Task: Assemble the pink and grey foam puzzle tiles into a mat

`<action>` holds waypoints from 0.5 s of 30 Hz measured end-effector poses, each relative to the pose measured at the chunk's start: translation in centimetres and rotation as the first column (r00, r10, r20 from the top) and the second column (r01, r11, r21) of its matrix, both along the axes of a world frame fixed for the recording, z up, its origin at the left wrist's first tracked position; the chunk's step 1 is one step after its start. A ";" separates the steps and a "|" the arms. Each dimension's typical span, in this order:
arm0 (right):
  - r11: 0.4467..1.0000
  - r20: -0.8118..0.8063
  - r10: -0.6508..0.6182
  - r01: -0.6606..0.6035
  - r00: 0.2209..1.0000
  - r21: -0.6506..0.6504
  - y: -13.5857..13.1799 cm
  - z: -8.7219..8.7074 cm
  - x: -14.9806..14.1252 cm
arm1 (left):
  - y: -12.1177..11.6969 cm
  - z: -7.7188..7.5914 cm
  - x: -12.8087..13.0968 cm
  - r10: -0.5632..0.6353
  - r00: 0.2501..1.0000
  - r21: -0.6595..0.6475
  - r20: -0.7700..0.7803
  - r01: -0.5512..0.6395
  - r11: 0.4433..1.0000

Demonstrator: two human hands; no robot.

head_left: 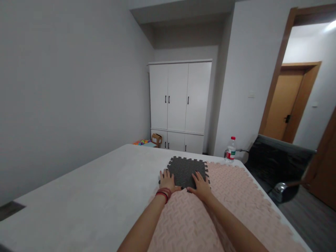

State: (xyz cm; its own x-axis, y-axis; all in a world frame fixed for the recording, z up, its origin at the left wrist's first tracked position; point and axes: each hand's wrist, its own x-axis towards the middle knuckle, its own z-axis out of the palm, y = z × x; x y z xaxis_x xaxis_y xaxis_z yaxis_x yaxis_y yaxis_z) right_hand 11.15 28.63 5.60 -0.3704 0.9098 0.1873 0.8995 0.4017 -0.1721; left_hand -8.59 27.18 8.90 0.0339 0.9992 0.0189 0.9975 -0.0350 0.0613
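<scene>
A dark grey foam puzzle mat tile with toothed edges lies toward the far end of the table. My left hand rests on its near left corner with the fingers spread. On its near right part lies my right hand, fingers apart as well. Both thumbs point inward along the tile's near edge, where it meets a pink foam mat tile. That pink tile bulges up between my forearms. More pink foam matting covers the table's right side and touches the grey tile's right edge.
A water bottle with a red cap stands at the table's far right corner. Beyond the right edge is a black chair. The white table extends left toward the wall. A cardboard box and white cabinet stand behind.
</scene>
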 end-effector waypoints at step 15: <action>0.869 -0.359 -0.387 0.467 0.849 0.167 -28.6 1.2 29.0 | -24.3 0.4 1.8 -0.485 0.825 -0.047 0.289 0.519 0.854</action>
